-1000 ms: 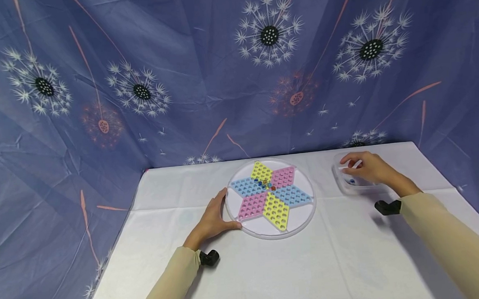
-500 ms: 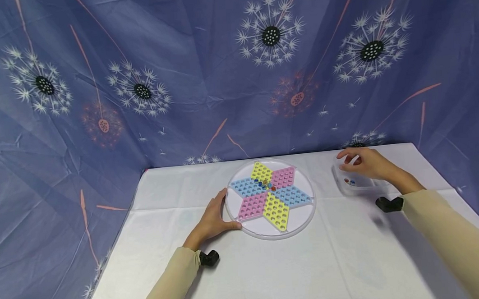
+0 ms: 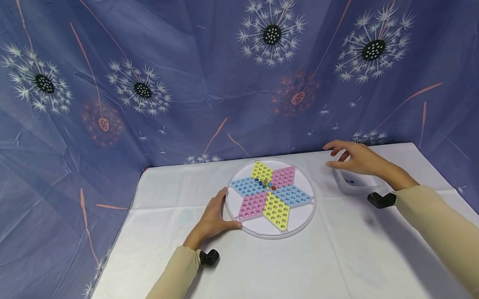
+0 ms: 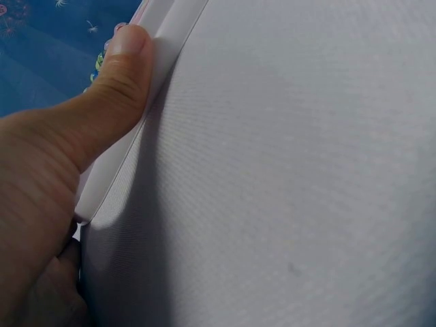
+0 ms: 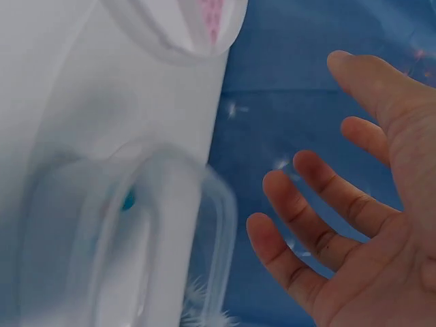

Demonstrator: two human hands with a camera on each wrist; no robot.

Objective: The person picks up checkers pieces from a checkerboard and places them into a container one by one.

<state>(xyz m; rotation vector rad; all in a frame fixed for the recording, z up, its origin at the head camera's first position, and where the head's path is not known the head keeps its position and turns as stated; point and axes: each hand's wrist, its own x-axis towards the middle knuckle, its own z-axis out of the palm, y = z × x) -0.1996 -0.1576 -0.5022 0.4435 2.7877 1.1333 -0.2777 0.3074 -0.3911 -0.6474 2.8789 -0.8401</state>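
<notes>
A round white Chinese checkers board (image 3: 302, 183) with a pink, blue and yellow star lies on the table. Several glass marbles (image 3: 264, 183) sit near its centre. My left hand (image 3: 211, 218) rests against its left rim, thumb and fingers spread along the edge; in the left wrist view the thumb (image 4: 122, 71) presses on the rim. My right hand (image 3: 358, 162) is raised over a clear plastic box (image 3: 361, 190), fingers parted and loosely bent. Nothing shows between those fingers in the right wrist view. A few marbles (image 3: 348, 181) lie in the box, partly hidden by the hand.
A white cloth (image 3: 270, 270) covers the table. Behind it hangs a blue curtain (image 3: 203, 79) with dandelion prints, which also runs down the left and right sides. The box stands near the back right, apart from the board.
My right hand has come up out of the box and shifted left and back, its fingers opening wider. The left hand and the board have stayed in place.
</notes>
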